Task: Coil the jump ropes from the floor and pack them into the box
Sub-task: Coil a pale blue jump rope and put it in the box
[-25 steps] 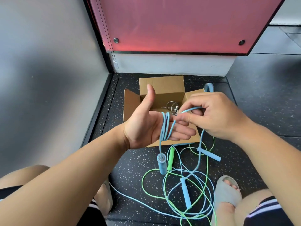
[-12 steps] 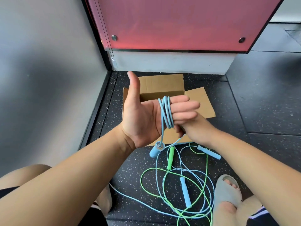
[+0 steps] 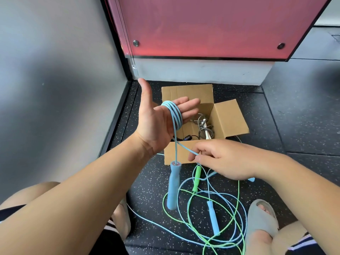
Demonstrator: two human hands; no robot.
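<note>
Observed left hand [image 3: 156,124] at centre frame, palm to camera, fingers straight, thumb up, carrying several turns of blue jump rope [image 3: 174,115] looped round the four fingers. Noted blue handle [image 3: 173,184] hanging below the palm on a short tail, long axis near vertical. Found right hand [image 3: 224,159] below and right of the left, thumb and forefinger pinching the free strand, remaining fingers loosely curled. Traced strand taut from the coil diagonally down-right to the pinch, then slack down to the tangle at lower centre, mixed there with green jump rope [image 3: 238,201], green handle [image 3: 196,178] and second blue handle [image 3: 213,218]. Located box [image 3: 230,116] just beyond both hands in upper centre, flaps open, grey cord [image 3: 203,126] already inside.

Judged the coming wrap to turn on one relation: pinch sitting low and right of the coil, hence a carry up and round the fingers, crosswise to their length. Right hand nearer the loose rope; left nearer the box.

Against half a second ago: right hand no longer tucked beneath the left fingers, now drawn out to lower right; handle lower and upright rather than tilted by the wrist; box interior now exposed.
</note>
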